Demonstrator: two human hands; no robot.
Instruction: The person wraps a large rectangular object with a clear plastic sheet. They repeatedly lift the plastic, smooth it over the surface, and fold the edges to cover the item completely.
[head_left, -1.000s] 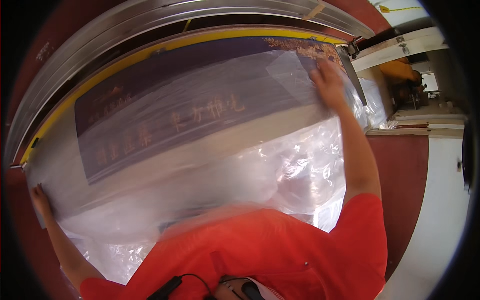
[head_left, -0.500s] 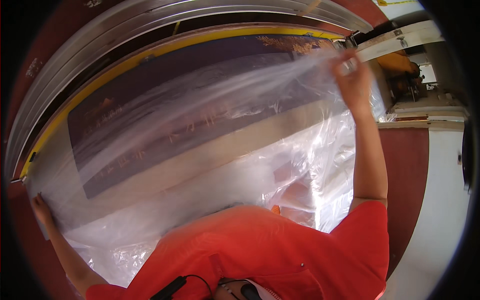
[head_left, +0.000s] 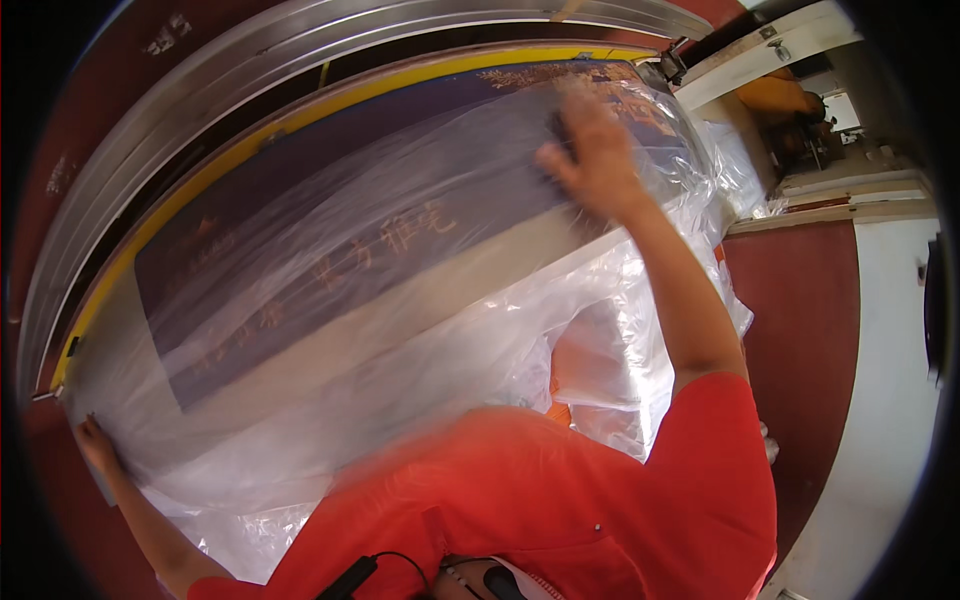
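A large dark printed panel [head_left: 300,190] with gold lettering and a pale lower border lies in front of me. Thin clear plastic film [head_left: 480,345] covers much of it and hangs in shiny folds along its near side. At the far left corner, my left hand [head_left: 97,443] is closed on the film's edge, its fingertips small and partly hidden. My right hand [head_left: 600,165] is open over the panel's upper right part, thumb spread away from the fingers. Motion blurs those fingertips, and whether the palm presses on the film I cannot tell.
A yellow frame edge [head_left: 290,120] runs along the panel's far side, with curved metal rails [head_left: 300,60] beyond it. To the right stand a red and white wall [head_left: 795,300] and a pale beam [head_left: 770,50]. Bunched film [head_left: 735,165] lies by the right end.
My right hand has let go of the raised film and moved left and down over the panel, opening out. The film has settled lower. My left hand stays near the left corner.
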